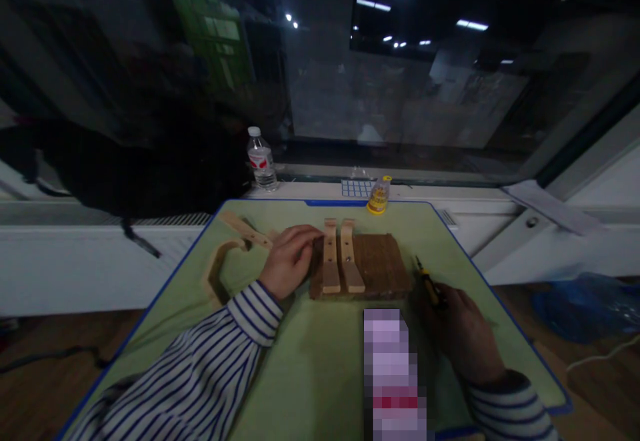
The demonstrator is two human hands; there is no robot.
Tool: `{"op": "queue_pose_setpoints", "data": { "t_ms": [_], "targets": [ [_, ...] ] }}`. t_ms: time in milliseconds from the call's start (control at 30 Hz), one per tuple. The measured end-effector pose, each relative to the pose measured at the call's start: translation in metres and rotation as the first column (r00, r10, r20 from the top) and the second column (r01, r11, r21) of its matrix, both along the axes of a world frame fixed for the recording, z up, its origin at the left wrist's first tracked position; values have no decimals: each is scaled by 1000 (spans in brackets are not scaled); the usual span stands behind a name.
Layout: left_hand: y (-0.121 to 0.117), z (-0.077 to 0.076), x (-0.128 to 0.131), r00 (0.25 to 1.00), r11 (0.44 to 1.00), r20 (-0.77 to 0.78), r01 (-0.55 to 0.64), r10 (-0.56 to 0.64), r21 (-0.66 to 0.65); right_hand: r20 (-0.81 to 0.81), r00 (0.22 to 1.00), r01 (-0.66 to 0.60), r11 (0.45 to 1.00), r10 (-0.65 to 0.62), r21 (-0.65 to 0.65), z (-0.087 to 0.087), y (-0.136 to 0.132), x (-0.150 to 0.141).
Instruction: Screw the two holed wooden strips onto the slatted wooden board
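Observation:
A dark brown wooden board lies on the green tabletop. Two light wooden hooks rest upright side by side on its left half, each with dark holes; a screw seems to sit in the right one. My left hand is closed at the board's left edge, its fingertips by the left hook's top. To the right of the board, my right hand grips a screwdriver with a yellow and black handle, its tip pointing up and away from me, apart from the board. More light wooden pieces lie left of my left hand.
A small yellow-capped bottle stands at the table's far edge. Beyond it, a water bottle is on the windowsill, near a dark bag. A blurred-out pale object is at the near side. Blue edging borders the table.

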State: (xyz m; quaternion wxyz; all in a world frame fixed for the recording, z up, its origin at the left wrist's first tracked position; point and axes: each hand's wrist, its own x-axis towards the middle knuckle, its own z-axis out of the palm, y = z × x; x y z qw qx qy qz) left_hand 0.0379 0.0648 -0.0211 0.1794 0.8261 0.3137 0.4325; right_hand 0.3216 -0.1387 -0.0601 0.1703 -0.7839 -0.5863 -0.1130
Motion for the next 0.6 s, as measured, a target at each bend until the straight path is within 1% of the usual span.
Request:
{"op": "queue_pose_setpoints", "data": {
  "t_ms": [67, 100, 167, 233, 333, 433, 500, 600],
  "targets": [
    [2, 4, -5, 973, 976, -112, 209, -201, 61, -32, 998, 44, 999, -45, -18, -1, 1, 0],
    [4, 4, -5, 950, 956, -154, 285, -272, 72, -51, 996, 66, 997, -67, -32, -1, 1, -1],
    [10, 4, -3, 917, 922, -193, 374, -350, 104, -82, 991, 97, 993, -102, -65, 0, 1, -2],
    [16, 0, 1, 902, 900, -208, 412, -379, 144, -98, 988, 112, 989, -121, -99, 1, 2, -2],
    [21, -5, 7, 889, 886, -260, 427, -376, 179, -125, 981, 132, 982, -148, -134, 5, 2, -1],
    [21, -5, 10, 881, 886, -306, 426, -360, 183, -183, 966, 165, 981, -182, -106, 13, 1, 1],
    [21, -4, 12, 875, 882, -315, 435, -368, 179, -192, 960, 195, 979, -202, -53, 25, 0, 4],
    [22, -6, 14, 870, 877, -311, 448, -383, 175, -210, 961, 193, 981, -182, 31, 50, 0, 7]
  ]
}}
